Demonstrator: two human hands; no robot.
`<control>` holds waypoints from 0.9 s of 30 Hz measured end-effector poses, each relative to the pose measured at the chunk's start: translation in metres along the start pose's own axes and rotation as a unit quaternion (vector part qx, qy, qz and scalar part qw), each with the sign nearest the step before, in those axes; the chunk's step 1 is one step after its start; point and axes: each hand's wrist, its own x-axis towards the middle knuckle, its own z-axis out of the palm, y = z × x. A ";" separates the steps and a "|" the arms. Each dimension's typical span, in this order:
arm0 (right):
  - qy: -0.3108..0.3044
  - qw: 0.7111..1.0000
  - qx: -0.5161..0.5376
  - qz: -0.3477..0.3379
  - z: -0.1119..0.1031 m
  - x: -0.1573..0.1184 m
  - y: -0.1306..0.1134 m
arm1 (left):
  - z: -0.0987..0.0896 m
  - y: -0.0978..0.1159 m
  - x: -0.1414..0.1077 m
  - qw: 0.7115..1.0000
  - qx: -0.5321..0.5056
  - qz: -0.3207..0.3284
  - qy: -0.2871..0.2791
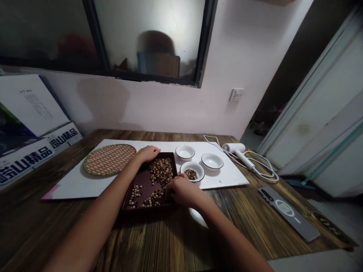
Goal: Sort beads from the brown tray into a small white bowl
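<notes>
A dark red rectangular tray (142, 182) holds many small round beads (161, 170) in brown, yellow and pale tones. They lie in a dense pile at the far right and looser groups nearer me. My left hand (148, 153) is closed over the tray's far left corner. At the tray's right side, my right hand (183, 190) is curled down over the beads, fingers pressed together; what they pinch, if anything, is hidden. Just beyond it stands a white dark-rimmed bowl (200, 170) with some beads (191, 174) in it. Two similar bowls, one farther back (185, 152) and one to the right (212, 161), contain no beads.
A round woven mat (109, 159) lies left of the tray on a white board (76, 189). To the right are a white hair dryer (241, 153) with its looped cord and a grey phone (289, 213) on the wooden table (235, 219). Printed boxes (36, 151) stand at the left.
</notes>
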 end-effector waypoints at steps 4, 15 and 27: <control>0.002 0.999 0.026 -0.023 -0.002 -0.002 0.000 | 0.000 0.000 0.000 1.000 -0.003 -0.001 0.001; 0.025 0.999 -0.013 -0.015 -0.001 0.003 -0.002 | 0.002 -0.002 0.003 1.000 0.002 0.009 -0.001; 0.150 0.988 -0.041 0.008 -0.001 -0.005 -0.002 | 0.001 -0.001 0.002 1.000 0.004 0.011 -0.001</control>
